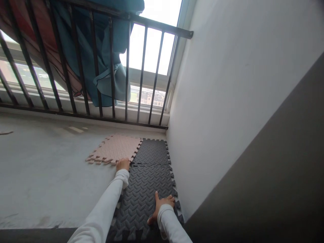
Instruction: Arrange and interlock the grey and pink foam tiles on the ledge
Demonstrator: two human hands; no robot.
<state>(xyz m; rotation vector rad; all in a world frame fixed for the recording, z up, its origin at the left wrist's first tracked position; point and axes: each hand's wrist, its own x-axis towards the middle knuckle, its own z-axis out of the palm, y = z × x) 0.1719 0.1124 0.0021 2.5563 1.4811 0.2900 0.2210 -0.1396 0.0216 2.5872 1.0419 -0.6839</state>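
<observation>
Flat on the black foam floor tile (146, 184) nearest me, my right hand (163, 204) is open, its thumb and fingers spread close to the tile's wall-side edge. My left hand (123, 164) is closed, fingers curled at the near right corner of a pink foam floor tile (116, 147). Beyond the near black tile lies another black foam tile (153, 151), joined to it along a thin seam. The pink tile borders this far black tile on its left. My left fingertips are partly hidden.
A white wall (215, 84) rises along the right of the tiles. Ahead, a dark metal railing (111, 67) crosses in front of a window, with blue cloth (101, 54) and reddish cloth (48, 47) hanging behind its bars. Grey floor (50, 168) extends left.
</observation>
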